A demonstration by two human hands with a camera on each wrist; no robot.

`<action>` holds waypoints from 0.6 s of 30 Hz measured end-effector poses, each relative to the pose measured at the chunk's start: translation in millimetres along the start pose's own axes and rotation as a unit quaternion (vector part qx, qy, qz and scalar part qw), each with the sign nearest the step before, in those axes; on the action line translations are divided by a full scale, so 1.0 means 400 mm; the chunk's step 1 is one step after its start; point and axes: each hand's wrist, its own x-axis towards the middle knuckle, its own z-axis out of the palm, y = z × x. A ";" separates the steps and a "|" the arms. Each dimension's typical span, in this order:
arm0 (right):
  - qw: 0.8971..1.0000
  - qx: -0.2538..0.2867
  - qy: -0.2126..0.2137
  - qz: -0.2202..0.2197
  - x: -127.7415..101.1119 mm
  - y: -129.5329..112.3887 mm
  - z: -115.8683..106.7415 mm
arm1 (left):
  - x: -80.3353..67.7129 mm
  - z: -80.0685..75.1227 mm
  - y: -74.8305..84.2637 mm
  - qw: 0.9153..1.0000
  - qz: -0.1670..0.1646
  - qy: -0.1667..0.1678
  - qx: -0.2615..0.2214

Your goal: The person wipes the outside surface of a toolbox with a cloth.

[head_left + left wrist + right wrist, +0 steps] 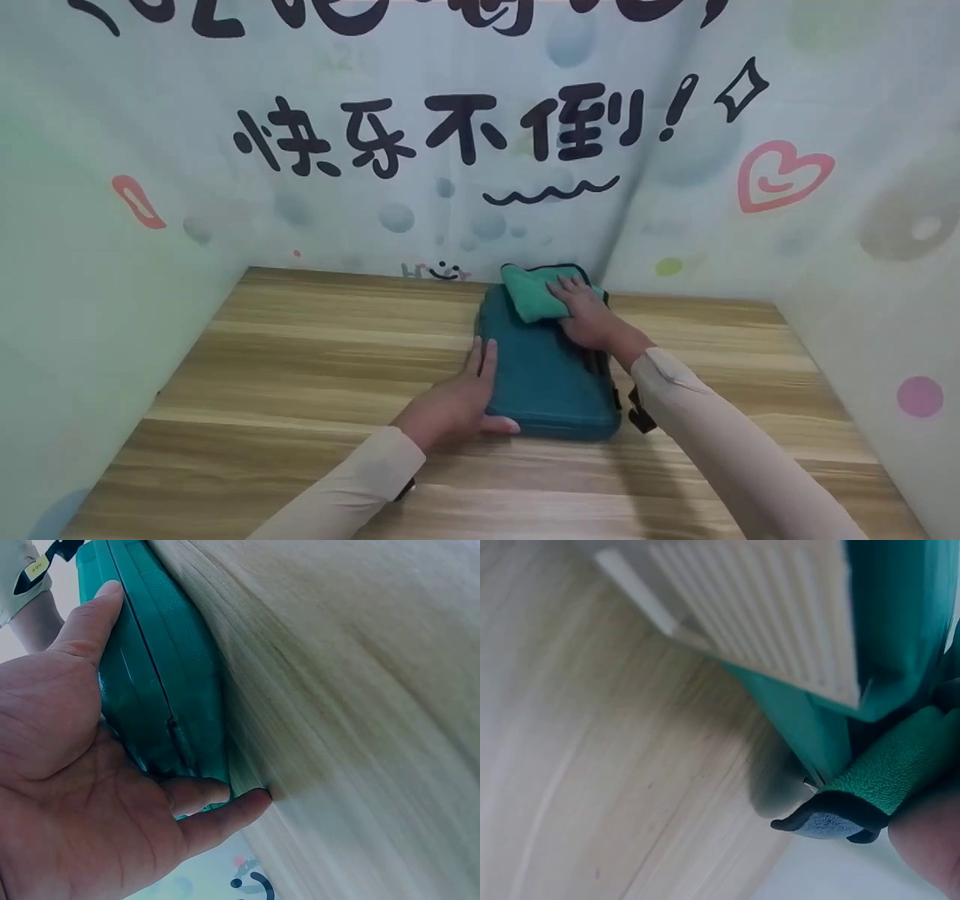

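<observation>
A teal zipped case [544, 375] lies flat on the wooden table [300, 360], near the back wall. My left hand [469, 394] braces its near left corner, with straight fingers along the left side and the thumb along the front edge. The left wrist view shows that hand [67, 765] against the case's zipped edge [157, 675]. A folded green cloth [529, 300] with dark trim sits on the far end of the case. My right hand [589, 315] presses down on it with the fingers spread flat. In the right wrist view, the cloth [892, 765] lies beside a fingertip [930, 840].
Printed panels [112, 300] wall in the table on the left, back and right. A black strap buckle [637, 412] sticks out at the case's right side, under my right forearm. Bare wood [262, 450] stretches left and in front of the case.
</observation>
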 end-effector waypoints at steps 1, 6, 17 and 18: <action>1.000 -0.001 -0.003 0.000 -0.001 0.000 0.000 | 0.000 0.000 0.000 1.000 0.000 0.002 0.002; 1.000 -0.002 -0.012 0.004 -0.008 0.003 0.002 | 0.002 0.003 0.003 1.000 -0.001 0.005 0.008; 0.998 0.002 -0.031 -0.048 -0.062 -0.023 0.010 | 0.008 0.007 0.000 1.000 0.005 0.008 0.010; 0.998 0.004 -0.034 -0.057 -0.072 -0.028 0.013 | 0.008 0.007 -0.001 1.000 0.006 0.007 0.010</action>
